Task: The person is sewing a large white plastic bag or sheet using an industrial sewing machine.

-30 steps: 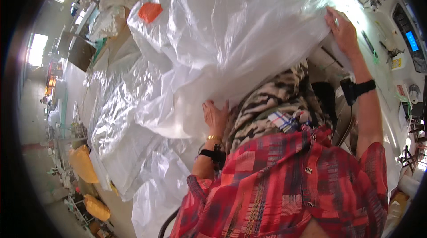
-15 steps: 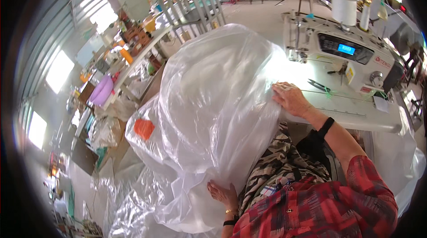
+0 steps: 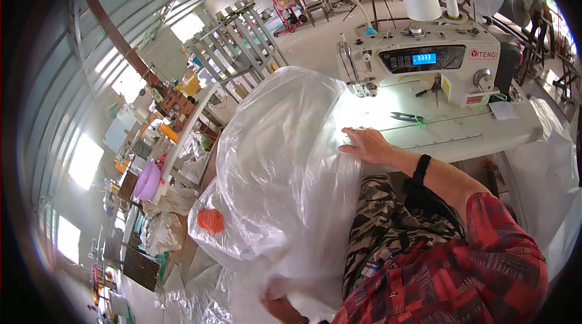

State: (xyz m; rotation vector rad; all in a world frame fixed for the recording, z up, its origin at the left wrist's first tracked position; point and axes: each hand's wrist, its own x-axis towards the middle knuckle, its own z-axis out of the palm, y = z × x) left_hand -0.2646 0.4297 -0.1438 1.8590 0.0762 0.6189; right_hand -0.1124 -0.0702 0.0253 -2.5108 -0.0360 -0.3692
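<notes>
A large, puffed-up sheet of clear plastic film [image 3: 273, 148] spreads from the sewing machine's bed down over my lap's left side. My right hand [image 3: 367, 144] lies on its right edge, fingers stretched out, close to the lit needle area of the white sewing machine [image 3: 418, 60]. Low in the picture, my left hand [image 3: 279, 300] is at the near part of the film, smeared by motion; its fingers cannot be made out. An orange-red patch [image 3: 210, 221] shows on the film's left side. Dark thread snips [image 3: 407, 116] with green string lie on the machine bed.
White thread cones [image 3: 419, 0] stand behind the machine. To the left, a cluttered bench [image 3: 188, 124] holds a purple basin [image 3: 148, 181] and an orange bottle. A grey metal rack [image 3: 233, 51] and a red hand truck [image 3: 282, 3] are farther back.
The view has shifted, so the machine appears farther left. My left hand has moved down and left and is blurred. My right hand stays on the film's edge by the machine.
</notes>
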